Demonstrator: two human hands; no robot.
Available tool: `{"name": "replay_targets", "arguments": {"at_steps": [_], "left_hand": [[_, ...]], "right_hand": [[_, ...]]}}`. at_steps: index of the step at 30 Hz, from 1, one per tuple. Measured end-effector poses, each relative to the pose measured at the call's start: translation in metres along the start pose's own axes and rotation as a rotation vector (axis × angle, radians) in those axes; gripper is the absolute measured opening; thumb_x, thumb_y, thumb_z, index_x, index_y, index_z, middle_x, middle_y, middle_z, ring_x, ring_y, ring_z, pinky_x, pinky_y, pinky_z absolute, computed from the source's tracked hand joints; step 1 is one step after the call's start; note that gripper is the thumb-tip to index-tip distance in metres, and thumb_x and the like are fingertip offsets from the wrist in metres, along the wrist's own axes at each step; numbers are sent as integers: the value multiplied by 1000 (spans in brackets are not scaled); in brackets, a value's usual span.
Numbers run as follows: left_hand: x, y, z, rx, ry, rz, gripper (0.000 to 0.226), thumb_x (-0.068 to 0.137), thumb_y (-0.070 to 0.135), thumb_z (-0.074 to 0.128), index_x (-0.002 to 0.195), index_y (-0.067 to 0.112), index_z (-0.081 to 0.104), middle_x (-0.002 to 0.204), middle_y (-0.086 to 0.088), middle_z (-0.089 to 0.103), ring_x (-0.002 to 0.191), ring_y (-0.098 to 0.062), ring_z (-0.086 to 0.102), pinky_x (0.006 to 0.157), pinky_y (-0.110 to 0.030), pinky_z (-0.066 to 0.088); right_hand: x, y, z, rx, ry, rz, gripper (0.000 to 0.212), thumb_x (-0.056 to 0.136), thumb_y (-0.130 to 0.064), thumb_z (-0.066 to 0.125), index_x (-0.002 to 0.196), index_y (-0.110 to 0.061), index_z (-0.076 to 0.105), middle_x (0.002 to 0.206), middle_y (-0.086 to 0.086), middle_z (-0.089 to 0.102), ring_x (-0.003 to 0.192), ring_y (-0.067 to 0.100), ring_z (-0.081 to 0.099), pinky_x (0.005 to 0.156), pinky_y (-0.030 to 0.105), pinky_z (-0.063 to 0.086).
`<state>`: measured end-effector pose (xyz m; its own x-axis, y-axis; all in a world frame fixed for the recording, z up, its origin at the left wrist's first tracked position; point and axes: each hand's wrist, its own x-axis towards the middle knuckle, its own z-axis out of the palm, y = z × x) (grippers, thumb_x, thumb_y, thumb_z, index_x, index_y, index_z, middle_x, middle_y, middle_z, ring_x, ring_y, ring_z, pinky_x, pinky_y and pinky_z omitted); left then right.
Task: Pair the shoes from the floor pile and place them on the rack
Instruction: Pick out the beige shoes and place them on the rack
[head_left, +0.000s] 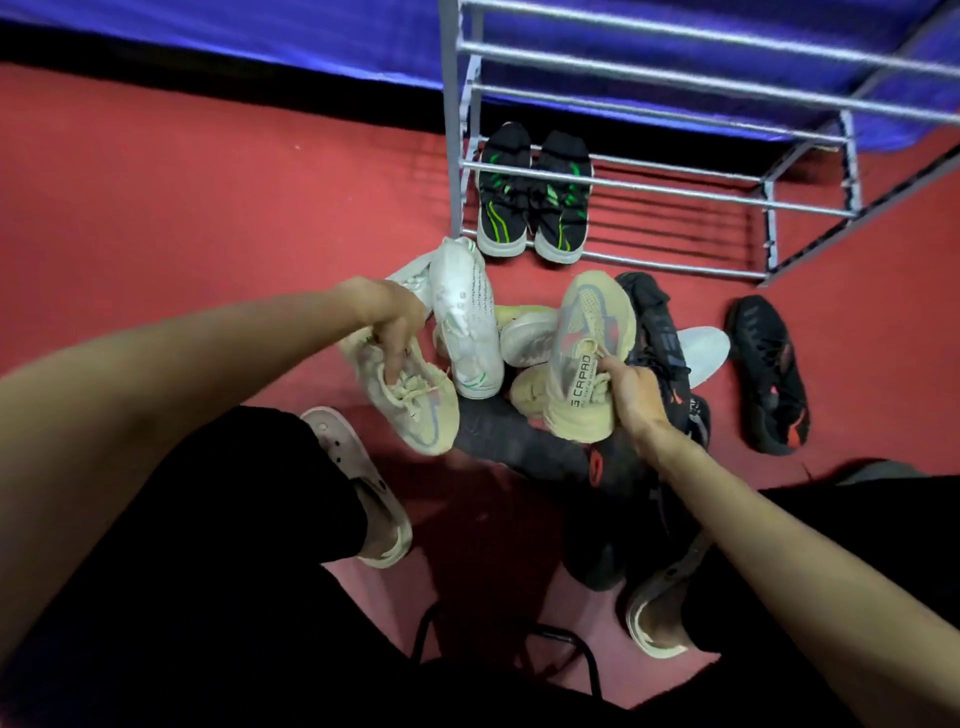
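Note:
My left hand (392, 325) grips a cream knit sneaker (410, 402) by its collar, just above the floor pile. A matching cream sneaker (584, 332) with a lettered grey side stripe is held by my right hand (631, 392) at its laces, toe pointing toward the rack. Between them lie white sneakers (465, 322), pale yellow shoes (524, 332) and black shoes with red marks (657, 332). One black and red shoe (769, 374) lies apart at the right. A black pair with green stripes (535, 195) stands on the lowest shelf of the grey metal rack (670, 189), at its left end.
Red carpet (182, 208) covers the floor, and a blue cloth (260, 31) hangs behind the rack. My two feet in beige clogs (363, 488) rest on either side of the pile. The black frame of a stool (519, 649) shows at the bottom.

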<state>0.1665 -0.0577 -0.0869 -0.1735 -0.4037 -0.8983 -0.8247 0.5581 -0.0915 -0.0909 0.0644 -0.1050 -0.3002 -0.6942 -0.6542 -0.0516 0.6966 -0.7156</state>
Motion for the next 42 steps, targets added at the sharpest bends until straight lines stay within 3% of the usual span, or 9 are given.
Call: {"name": "replay_targets", "arguments": {"at_steps": [3, 6, 10, 18, 24, 32, 36, 39, 42], "left_hand": [[-30, 11, -22, -160, 60, 36, 64, 58, 60, 79, 96, 9, 72, 84, 3, 64, 81, -18, 59, 64, -26, 49], [-48, 20, -43, -385, 134, 85, 78, 45, 73, 76, 92, 11, 74, 95, 0, 75, 91, -21, 69, 85, -34, 56], [-79, 53, -62, -732, 251, 115, 29, 81, 44, 69, 68, 19, 60, 60, 11, 65, 52, 1, 57, 47, -10, 43], [-87, 134, -91, -1444, 220, 139, 45, 86, 38, 63, 121, 11, 59, 84, -5, 68, 65, -15, 67, 64, -28, 57], [-61, 193, -102, -1704, 152, 216, 27, 92, 35, 59, 106, 13, 59, 89, -5, 67, 80, -17, 65, 74, -34, 55], [4, 224, -147, -1884, 195, 301, 31, 97, 26, 52, 120, 5, 54, 94, -9, 66, 83, -20, 65, 78, -37, 53], [49, 232, -176, -1913, 303, 270, 48, 92, 25, 61, 128, -2, 47, 103, -13, 67, 81, -20, 67, 63, -34, 57], [90, 241, -189, -1960, 331, 233, 50, 89, 27, 64, 127, -2, 47, 101, -13, 68, 82, -21, 68, 67, -35, 57], [130, 248, -196, -2032, 358, 201, 66, 85, 35, 68, 133, -2, 42, 116, -16, 66, 86, -22, 69, 65, -33, 58]], "right_hand": [[-8, -6, -30, 96, -33, 34, 26, 65, -29, 67, 79, -8, 73, 83, 11, 74, 88, 31, 70, 84, 43, 56], [-21, -17, -66, 210, -61, 63, 27, 77, -25, 64, 97, -8, 71, 79, 6, 74, 76, 25, 71, 73, 35, 59], [-26, -28, -117, 251, 58, 16, 31, 89, -20, 63, 115, -4, 55, 85, 4, 66, 61, 12, 68, 48, 23, 55], [-31, -48, -171, 318, 111, 45, 53, 81, -25, 71, 126, -5, 52, 97, 8, 65, 69, 18, 64, 42, 26, 52], [-19, -66, -185, 405, 120, 76, 51, 81, -17, 70, 127, -9, 52, 94, 6, 65, 65, 17, 63, 39, 24, 49], [58, -51, -212, 289, 289, 23, 65, 87, -26, 64, 136, 4, 33, 121, 15, 54, 106, 29, 61, 93, 44, 53], [109, -44, -223, 287, 303, 24, 50, 89, -26, 63, 123, 6, 46, 111, 16, 58, 93, 27, 62, 86, 41, 55], [145, -33, -226, 358, 296, 19, 33, 85, -33, 69, 79, -3, 59, 87, 12, 62, 70, 20, 60, 64, 32, 51], [181, -22, -223, 431, 313, 14, 13, 83, -11, 60, 71, -9, 59, 83, 13, 62, 72, 21, 58, 62, 29, 49]]}}
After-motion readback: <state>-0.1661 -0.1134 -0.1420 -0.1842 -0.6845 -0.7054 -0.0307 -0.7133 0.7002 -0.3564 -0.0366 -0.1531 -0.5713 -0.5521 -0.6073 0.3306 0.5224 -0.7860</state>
